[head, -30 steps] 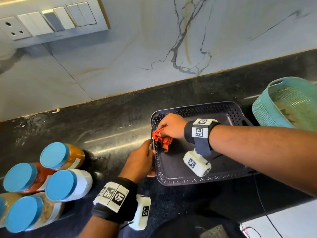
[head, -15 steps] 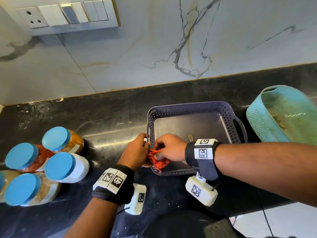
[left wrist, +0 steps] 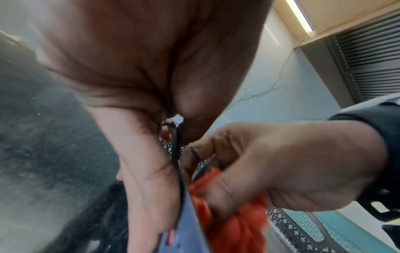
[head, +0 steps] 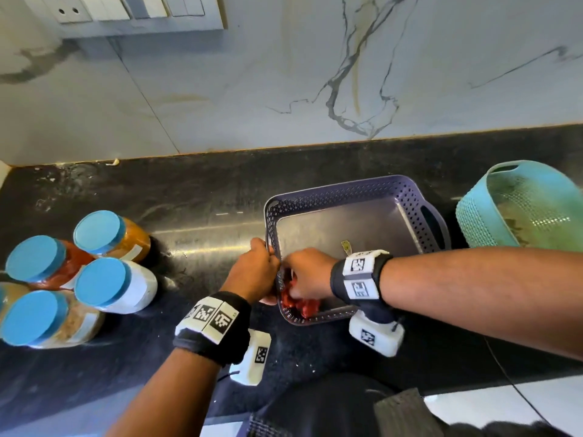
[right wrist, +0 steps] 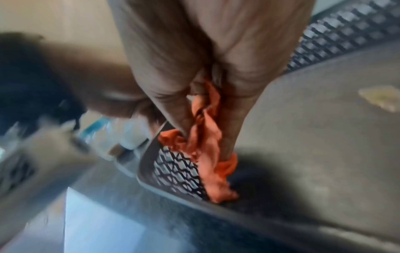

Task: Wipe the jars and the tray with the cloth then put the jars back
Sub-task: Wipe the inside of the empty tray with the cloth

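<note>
A purple perforated tray (head: 407, 197) stands on the black counter. My left hand (head: 257, 271) grips its left rim (left wrist: 176, 154), thumb inside. My right hand (head: 307, 274) holds a bunched orange cloth (head: 301, 305) down in the tray's near left corner (right wrist: 173, 172). The cloth (right wrist: 211, 164) hangs from my curled fingers against the mesh wall. In the left wrist view the cloth (left wrist: 236, 227) shows under my right hand (left wrist: 285, 164). Several blue-lidded jars (head: 104, 283) stand grouped at the left of the counter.
A teal mesh basket (head: 520, 206) lies tilted at the right of the tray. A small yellowish scrap (head: 346, 246) lies on the tray floor (right wrist: 381, 97). The marble wall with a switch panel (head: 142, 11) rises behind the counter. A cable (head: 517, 389) runs off the counter's front right.
My right hand has dragged the cloth from the tray's left middle down into its near left corner. My left hand keeps its hold on the left rim.
</note>
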A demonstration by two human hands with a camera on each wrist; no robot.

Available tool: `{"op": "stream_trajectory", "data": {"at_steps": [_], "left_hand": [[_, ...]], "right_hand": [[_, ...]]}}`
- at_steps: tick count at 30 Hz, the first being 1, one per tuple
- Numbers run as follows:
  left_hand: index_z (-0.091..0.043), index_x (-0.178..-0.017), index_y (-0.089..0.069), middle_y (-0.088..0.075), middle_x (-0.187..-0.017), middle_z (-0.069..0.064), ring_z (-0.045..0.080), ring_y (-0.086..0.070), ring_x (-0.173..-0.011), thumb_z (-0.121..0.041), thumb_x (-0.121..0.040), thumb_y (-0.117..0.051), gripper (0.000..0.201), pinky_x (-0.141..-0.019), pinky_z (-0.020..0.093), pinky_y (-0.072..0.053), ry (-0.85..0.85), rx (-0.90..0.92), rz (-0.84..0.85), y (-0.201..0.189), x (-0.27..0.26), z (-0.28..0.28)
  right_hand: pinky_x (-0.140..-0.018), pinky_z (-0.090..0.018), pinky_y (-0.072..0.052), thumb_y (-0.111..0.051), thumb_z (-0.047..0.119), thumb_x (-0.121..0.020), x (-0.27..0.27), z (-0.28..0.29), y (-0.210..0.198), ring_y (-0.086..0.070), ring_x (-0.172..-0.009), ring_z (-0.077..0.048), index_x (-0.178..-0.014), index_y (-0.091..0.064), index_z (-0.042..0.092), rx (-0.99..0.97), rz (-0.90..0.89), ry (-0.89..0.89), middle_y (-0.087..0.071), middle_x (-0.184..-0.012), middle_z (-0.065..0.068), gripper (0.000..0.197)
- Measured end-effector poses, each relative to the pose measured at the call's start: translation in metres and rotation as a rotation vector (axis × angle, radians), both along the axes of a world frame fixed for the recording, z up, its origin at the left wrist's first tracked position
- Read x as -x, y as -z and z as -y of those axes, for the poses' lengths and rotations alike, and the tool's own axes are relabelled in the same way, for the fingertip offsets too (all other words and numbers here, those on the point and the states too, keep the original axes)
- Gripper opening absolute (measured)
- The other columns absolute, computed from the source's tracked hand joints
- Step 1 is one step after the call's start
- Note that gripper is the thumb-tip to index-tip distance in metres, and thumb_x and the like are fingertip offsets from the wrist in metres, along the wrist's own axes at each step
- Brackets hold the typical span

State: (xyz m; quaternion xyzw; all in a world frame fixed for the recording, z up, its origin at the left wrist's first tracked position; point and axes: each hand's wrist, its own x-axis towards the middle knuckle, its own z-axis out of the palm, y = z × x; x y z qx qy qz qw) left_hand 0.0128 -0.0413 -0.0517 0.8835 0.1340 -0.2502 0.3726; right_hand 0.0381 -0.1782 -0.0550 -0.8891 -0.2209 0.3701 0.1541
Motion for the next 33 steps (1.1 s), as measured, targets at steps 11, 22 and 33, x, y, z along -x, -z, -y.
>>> {"op": "stream_trajectory", "data": {"at_steps": [11, 22, 33], "left_hand": [[-0.007, -0.107, -0.036, -0.067, -0.112, 0.024, 0.037, -0.062, -0.089, -0.008, -0.106, -0.043, 0.007, -0.071, 0.038, -0.044, 0.089, -0.105, -0.030, 0.004, -0.001, 0.002], [-0.011, -0.094, -0.033, -0.067, -0.104, 0.028, 0.040, -0.074, -0.073, -0.006, -0.104, -0.043, 0.015, -0.049, 0.034, -0.055, -0.068, 0.064, -0.131, -0.003, -0.004, 0.007], [-0.005, -0.111, -0.036, -0.067, -0.110, 0.032, 0.033, -0.067, -0.069, 0.004, -0.100, -0.046, 0.017, -0.035, 0.022, -0.044, -0.093, -0.001, -0.148, 0.001, -0.009, 0.000]], "right_hand": [[-0.058, -0.017, -0.037, -0.062, 0.000, -0.086, -0.006, 0.035, -0.002, -0.053, -0.080, -0.014, -0.104, -0.075, 0.015, 0.135, -0.174, -0.553, -0.060, -0.086, 0.007, 0.027], [-0.079, -0.032, -0.056, -0.071, 0.008, -0.085, -0.004, 0.049, 0.004, -0.067, -0.077, -0.012, -0.100, -0.071, 0.015, 0.082, -0.244, -0.135, -0.075, -0.099, -0.002, 0.017], [-0.078, -0.019, -0.044, -0.057, 0.002, -0.088, -0.012, 0.078, -0.008, -0.067, -0.098, -0.023, -0.113, -0.076, 0.015, 0.215, -0.059, -0.384, -0.076, -0.108, -0.004, 0.034]]}}
